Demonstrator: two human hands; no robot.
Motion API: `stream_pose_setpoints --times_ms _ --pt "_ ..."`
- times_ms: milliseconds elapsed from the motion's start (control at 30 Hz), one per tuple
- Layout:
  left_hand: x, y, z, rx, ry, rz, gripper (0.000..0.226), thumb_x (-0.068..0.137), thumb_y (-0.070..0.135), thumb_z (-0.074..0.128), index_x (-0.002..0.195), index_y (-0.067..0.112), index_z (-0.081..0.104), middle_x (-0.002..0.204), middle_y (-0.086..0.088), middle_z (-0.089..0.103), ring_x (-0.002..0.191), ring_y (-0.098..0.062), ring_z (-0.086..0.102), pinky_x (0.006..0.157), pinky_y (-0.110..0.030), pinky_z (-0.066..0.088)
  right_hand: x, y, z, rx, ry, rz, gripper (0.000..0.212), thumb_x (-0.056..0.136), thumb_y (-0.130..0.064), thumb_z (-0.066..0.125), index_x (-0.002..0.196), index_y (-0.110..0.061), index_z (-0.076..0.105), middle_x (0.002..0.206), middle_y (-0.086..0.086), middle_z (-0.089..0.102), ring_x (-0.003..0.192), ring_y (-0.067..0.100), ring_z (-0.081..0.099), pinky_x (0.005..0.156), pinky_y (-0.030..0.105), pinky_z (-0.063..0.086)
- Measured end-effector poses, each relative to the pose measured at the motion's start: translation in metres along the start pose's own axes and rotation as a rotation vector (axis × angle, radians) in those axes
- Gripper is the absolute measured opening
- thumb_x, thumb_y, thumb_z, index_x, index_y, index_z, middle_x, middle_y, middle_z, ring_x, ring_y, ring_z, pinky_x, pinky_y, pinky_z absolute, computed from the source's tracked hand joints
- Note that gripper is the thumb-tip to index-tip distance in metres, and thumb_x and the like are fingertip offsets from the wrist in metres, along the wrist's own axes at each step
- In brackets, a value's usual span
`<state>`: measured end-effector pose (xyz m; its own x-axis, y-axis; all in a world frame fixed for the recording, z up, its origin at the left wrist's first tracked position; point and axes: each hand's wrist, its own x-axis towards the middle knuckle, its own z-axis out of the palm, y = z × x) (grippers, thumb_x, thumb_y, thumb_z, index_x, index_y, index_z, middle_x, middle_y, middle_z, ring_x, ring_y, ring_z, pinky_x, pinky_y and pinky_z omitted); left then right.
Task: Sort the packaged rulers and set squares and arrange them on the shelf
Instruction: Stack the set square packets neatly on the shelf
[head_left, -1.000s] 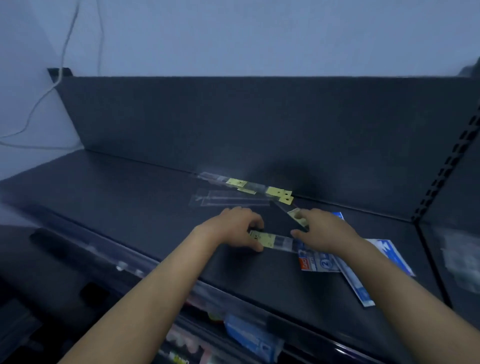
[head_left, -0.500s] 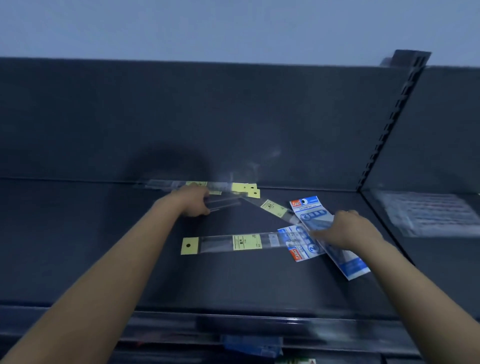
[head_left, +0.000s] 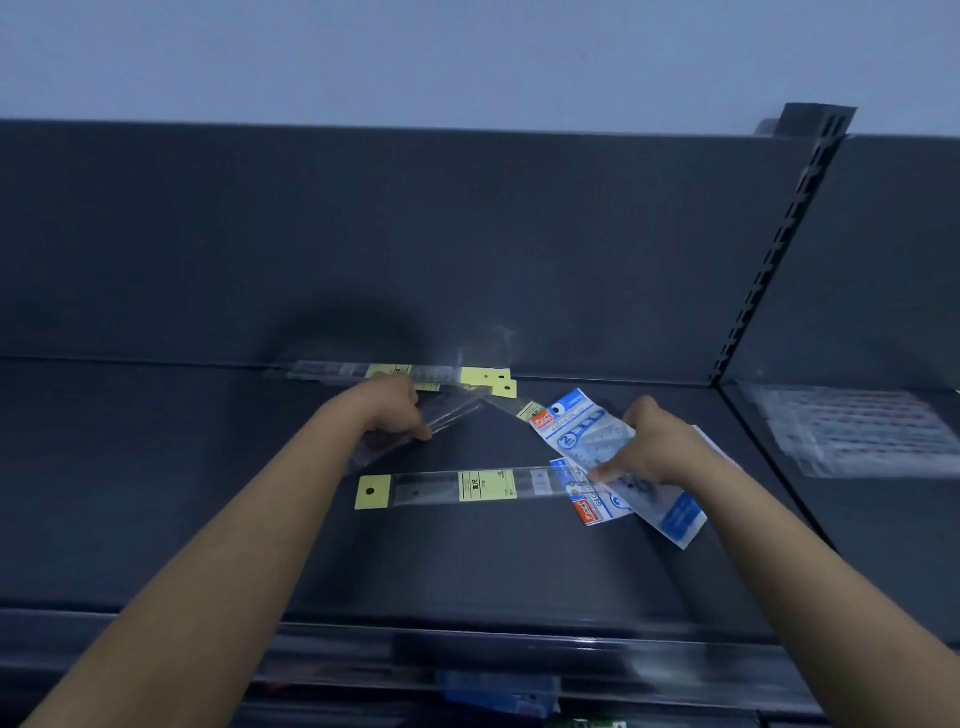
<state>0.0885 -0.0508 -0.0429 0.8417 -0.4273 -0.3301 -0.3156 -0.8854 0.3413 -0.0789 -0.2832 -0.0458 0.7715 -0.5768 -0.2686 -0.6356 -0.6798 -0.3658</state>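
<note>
Clamped round a clear ruler pack (head_left: 452, 415), my left grip (head_left: 392, 410) curls its fingers over the sleeve, which tilts up toward the right near the back of the shelf (head_left: 182, 493). My right grip (head_left: 657, 447) lies spread apart on the blue set-square packs (head_left: 576, 431), with one fingertip (head_left: 597, 473) pressing where they overlap the end of a ruler pack with a yellow tag (head_left: 457, 486). That pack lies flat and crosswise between my forearms, tag end to the left. Two blue packs show, fanned over each other at an angle, the lower one reaching toward the shelf's front edge. Another slim ruler pack (head_left: 522, 410) pokes out from under the upper blue one. Along the back panel (head_left: 467, 234) more ruler packs (head_left: 395, 371) sit in a row, yellow tags at the right end. To the right, past a slotted post (head_left: 779, 249), the next shelf (head_left: 883, 545) carries blurred clear packs (head_left: 857, 436).
</note>
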Motion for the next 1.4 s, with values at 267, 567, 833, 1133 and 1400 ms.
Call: stream_pose_setpoints --times_ms 267,567,833,1133,1400 --pt "0.000 -0.003 -0.006 -0.081 -0.057 0.010 0.044 0.068 0.033 0.085 0.096 0.007 0.063 0.095 -0.007 0.066 0.077 -0.018 0.058 0.065 -0.028 0.045 -0.010 -0.008 0.010 0.196 0.082 -0.236 0.037 0.081 -0.010 0.063 0.114 -0.018 0.049 0.101 -0.005 0.055 0.090 0.015 0.052 0.072 0.028 0.040" --pt "0.004 0.003 -0.016 -0.148 -0.059 0.180 0.015 0.071 0.022 0.078 0.073 0.007 0.074 0.074 -0.012 0.068 0.066 -0.021 0.054 0.060 -0.029 0.042 -0.016 0.006 0.006 0.677 0.206 -0.198 0.025 0.080 -0.002 0.069 0.101 -0.009 0.058 0.083 -0.009 0.065 0.068 0.004 0.062 0.051 0.014 0.045" --pt "-0.019 0.096 -0.012 -0.311 -0.150 0.421 0.010 0.089 0.018 0.065 0.085 0.010 0.068 0.069 0.007 0.068 0.063 -0.012 0.052 0.060 -0.026 0.036 -0.045 0.071 -0.053 0.333 0.306 -0.303 0.018 0.071 -0.008 0.076 0.077 -0.014 0.059 0.077 0.002 0.068 0.073 0.021 0.063 0.066 0.035 0.048" --pt "-0.044 0.284 0.083 -0.442 -0.072 0.606 0.011 0.094 0.002 0.056 0.091 0.009 0.065 0.074 0.002 0.062 0.065 -0.006 0.055 0.062 -0.015 0.044 -0.070 0.230 -0.123 -0.004 0.289 -0.392 0.004 0.084 -0.010 0.061 0.080 -0.010 0.061 0.077 0.003 0.062 0.077 0.024 0.056 0.070 0.036 0.043" --pt "-0.024 0.412 0.174 -0.273 -0.033 0.623 0.012 0.088 0.017 0.067 0.099 0.013 0.071 0.096 0.003 0.069 0.095 -0.014 0.062 0.080 -0.022 0.047 -0.063 0.349 -0.161 -0.058 0.284 -0.454 0.007 0.090 -0.012 0.057 0.095 -0.014 0.063 0.092 0.004 0.060 0.088 0.022 0.054 0.075 0.035 0.041"
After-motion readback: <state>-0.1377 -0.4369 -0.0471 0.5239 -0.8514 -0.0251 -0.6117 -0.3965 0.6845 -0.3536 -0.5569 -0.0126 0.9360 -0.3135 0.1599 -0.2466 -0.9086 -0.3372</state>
